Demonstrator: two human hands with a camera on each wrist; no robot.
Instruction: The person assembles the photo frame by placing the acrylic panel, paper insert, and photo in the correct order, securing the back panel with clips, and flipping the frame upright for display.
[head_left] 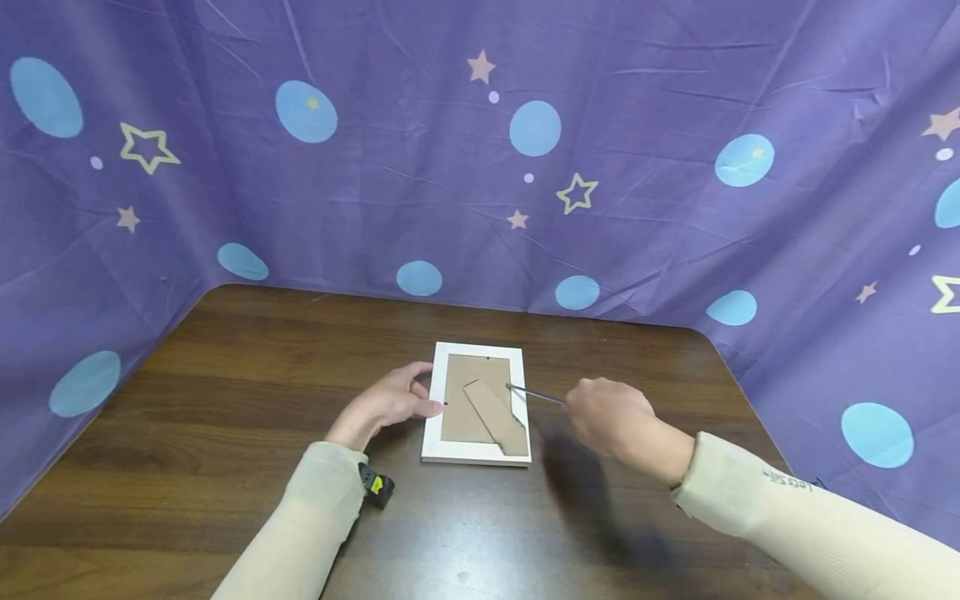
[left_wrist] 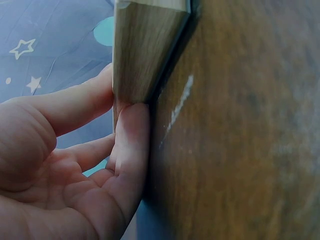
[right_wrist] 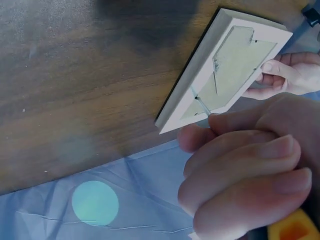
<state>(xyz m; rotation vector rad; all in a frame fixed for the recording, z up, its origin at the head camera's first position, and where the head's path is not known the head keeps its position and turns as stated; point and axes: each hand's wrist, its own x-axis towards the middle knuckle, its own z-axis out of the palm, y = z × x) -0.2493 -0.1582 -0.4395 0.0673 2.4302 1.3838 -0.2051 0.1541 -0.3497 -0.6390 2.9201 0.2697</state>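
Observation:
A white picture frame (head_left: 437, 392) lies face down on the table, its brown backing board (head_left: 461, 421) showing. An angled easel leg (head_left: 493, 410) lies over that board, and small dark tabs sit along the opening's edge. My left hand (head_left: 390, 397) pinches the frame's left side, thumb on the back face and fingers against the side wall. In my right hand (head_left: 611, 421) is a screwdriver (head_left: 542, 396) with a thin metal shaft. Its tip meets the right inner edge of the frame, at a tab. The orange and black handle (right_wrist: 295, 227) is mostly hidden by curled fingers.
The brown wood-grain table (head_left: 247, 392) extends around the frame. A purple curtain (head_left: 420, 167) with stars and blue dots hangs behind and along both sides. A small black device with a yellow mark (head_left: 377, 485) is at the left wrist.

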